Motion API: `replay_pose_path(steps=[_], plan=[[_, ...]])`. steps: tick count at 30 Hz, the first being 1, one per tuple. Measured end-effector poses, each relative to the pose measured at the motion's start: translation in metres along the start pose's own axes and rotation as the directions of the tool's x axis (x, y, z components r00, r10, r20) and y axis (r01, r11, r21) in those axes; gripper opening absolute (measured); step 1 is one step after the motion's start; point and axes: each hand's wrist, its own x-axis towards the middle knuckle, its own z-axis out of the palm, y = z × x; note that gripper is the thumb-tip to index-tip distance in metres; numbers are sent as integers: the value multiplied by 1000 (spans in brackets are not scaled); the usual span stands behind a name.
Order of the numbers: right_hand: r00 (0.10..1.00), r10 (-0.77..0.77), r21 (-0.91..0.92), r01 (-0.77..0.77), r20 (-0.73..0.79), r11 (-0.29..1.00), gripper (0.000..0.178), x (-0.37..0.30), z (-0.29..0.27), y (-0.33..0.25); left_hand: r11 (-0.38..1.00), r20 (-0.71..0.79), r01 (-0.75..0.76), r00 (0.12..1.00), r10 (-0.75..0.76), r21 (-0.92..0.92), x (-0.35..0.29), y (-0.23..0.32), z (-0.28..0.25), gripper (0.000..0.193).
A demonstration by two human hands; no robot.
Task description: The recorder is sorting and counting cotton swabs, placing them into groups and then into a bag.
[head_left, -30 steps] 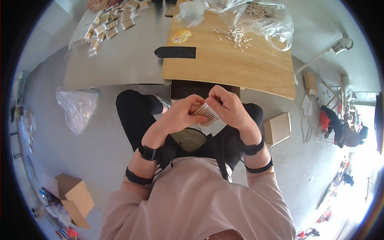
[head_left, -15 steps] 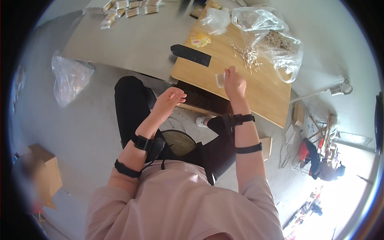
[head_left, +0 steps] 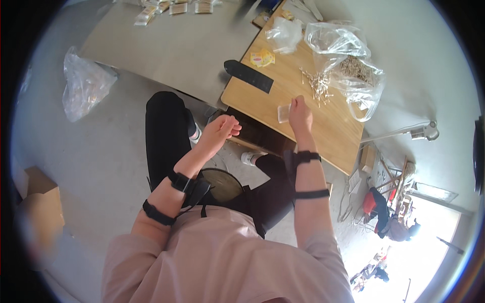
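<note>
My right hand (head_left: 301,115) is over the light wooden table (head_left: 328,144), pinching a small clear packet of cotton swabs (head_left: 284,114) that sticks out to its left. A loose pile of cotton swabs (head_left: 319,87) lies on the wood just beyond that hand. My left hand (head_left: 222,132) is in the air short of the table edge, its fingers curled together; whether anything is inside them is hidden. Left of the swabs lie a dark, flat strip with one rounded end (head_left: 249,76) and several yellow printed cards (head_left: 262,58).
Clear plastic bags (head_left: 337,40), one holding many swabs (head_left: 357,68), stand along the right side. A crumpled clear bag (head_left: 284,35) sits farther back. Several filled packets (head_left: 178,8) lie on the grey table (head_left: 166,43). A lamp (head_left: 424,132) reaches in from the right; a cardboard box (head_left: 45,202) is lower left.
The view has shifted slightly, so the table things appear lower and to the right. My right hand still holds the packet, now tilted differently. The left hand's fingers are curled more closely.
</note>
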Motion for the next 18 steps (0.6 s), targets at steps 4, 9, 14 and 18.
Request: replay_pose_path(steps=[4,9,14,18], plan=[[987,-108,131,123,-118,984,20,6,-5,15,999,15,-38,999,37,6,5,5,7,36],[954,259,967,-91,154,-240,18,-63,-53,-52,985,220,-140,962,160,-102,-13,22,31,43],[966,248,989,97,-68,-107,18,-129,-68,-83,931,227,-173,940,254,-322,-50,52,90,54],[940,255,974,218,-227,63,17,-154,-83,-96,814,189,-59,960,204,-578,-63,60,112,55]])
